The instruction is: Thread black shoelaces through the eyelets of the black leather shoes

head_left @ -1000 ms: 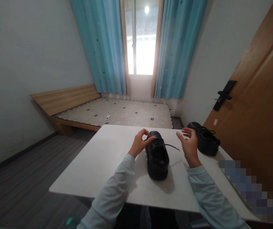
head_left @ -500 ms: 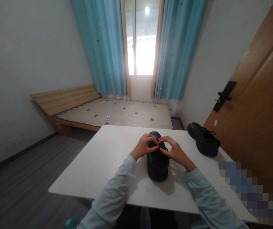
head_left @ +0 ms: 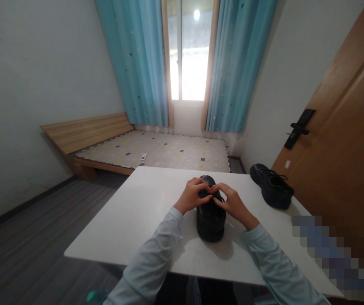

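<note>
One white counter [head_left: 131, 220]: one black shoe [head_left: 211, 226] mid-counter, a second black shoe [head_left: 275, 190] far right. Left hand [head_left: 195, 195] and right hand [head_left: 232, 202], two, meet over the nearer; each grip narrowed, thumb near finger; cannot tell what it holds.

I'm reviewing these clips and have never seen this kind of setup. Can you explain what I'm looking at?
There is no machine here: these are a person's own bare hands. A single camera worn on the head looks forward and down. On the white table, a black shoe stands between the forearms, heel towards the person. The left hand and right hand meet over its laces; the fingers hide whether a lace is pinched. Another black shoe stands on the table's far right. A pixelated patch hides what is at the near right. Beyond the table is a bed.
</note>
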Demonstrator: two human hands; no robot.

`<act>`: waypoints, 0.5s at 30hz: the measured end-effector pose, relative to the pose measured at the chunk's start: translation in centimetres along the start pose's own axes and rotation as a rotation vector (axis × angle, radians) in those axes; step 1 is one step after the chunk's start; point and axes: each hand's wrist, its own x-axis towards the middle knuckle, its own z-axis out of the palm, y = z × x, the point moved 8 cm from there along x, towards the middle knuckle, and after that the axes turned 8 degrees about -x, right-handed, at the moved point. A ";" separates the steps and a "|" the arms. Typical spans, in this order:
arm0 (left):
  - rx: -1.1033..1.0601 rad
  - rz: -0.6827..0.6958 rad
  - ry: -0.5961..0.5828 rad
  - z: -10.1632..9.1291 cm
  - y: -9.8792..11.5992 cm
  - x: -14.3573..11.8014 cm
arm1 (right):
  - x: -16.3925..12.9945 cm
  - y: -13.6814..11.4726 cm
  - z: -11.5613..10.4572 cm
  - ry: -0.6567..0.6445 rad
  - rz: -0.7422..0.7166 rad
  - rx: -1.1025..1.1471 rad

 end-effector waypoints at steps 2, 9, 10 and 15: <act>0.006 -0.006 0.004 0.0 -0.1 0.0 | -0.1 0.1 0.0 0.007 0.002 -0.009; 0.089 0.003 -0.014 0.3 0.0 0.1 | 0.0 0.1 -0.2 0.005 0.039 -0.036; 0.107 0.005 -0.019 0.4 0.0 0.1 | 0.0 0.1 -0.2 0.003 0.043 -0.038; 0.143 0.001 -0.039 0.7 0.2 0.1 | 0.2 -0.1 -0.4 0.014 0.038 -0.018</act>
